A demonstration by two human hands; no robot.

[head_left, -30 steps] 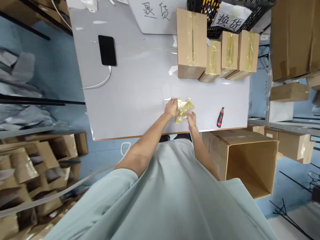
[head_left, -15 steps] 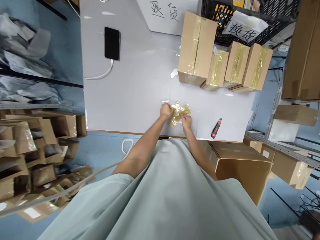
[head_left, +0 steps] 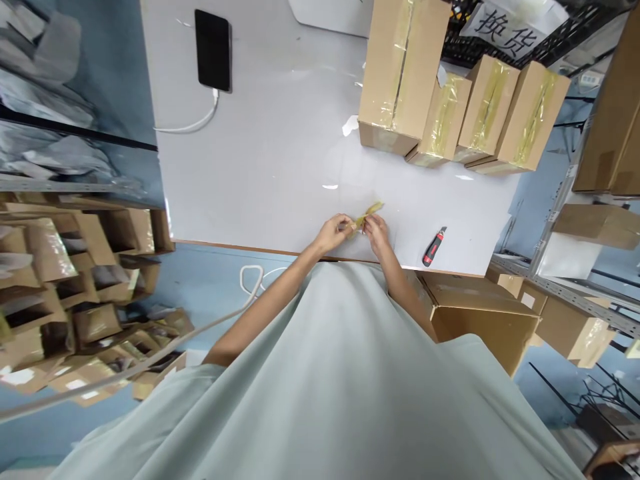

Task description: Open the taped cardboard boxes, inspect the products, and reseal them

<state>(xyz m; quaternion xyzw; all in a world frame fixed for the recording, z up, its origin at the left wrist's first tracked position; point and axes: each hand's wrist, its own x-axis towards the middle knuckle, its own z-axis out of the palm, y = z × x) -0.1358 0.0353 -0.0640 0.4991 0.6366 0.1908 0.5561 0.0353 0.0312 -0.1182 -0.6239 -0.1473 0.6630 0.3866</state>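
The pale surface spreads in front of the person, with a big open box standing below its near edge on the right. On the far right part of the surface stands a tall taped box, and beside it is a row of three smaller boxes, the nearest of them close against it. Both hands meet near the front edge, nearly touching. The left hand is narrow, thumb and fingers pinched together on one end of a strip; the right hand is curled just as narrowly, its fingertips pinching the strip farther along. A phone lies well apart at the far left, and a utility knife lies to the right of the right hand. The strip, crumpled yellow tape, sits between the fingertips, its free end pointing away from the person. The step in hand looks like gathering or folding this tape; the next move seems to call for a close pinch from both hands.
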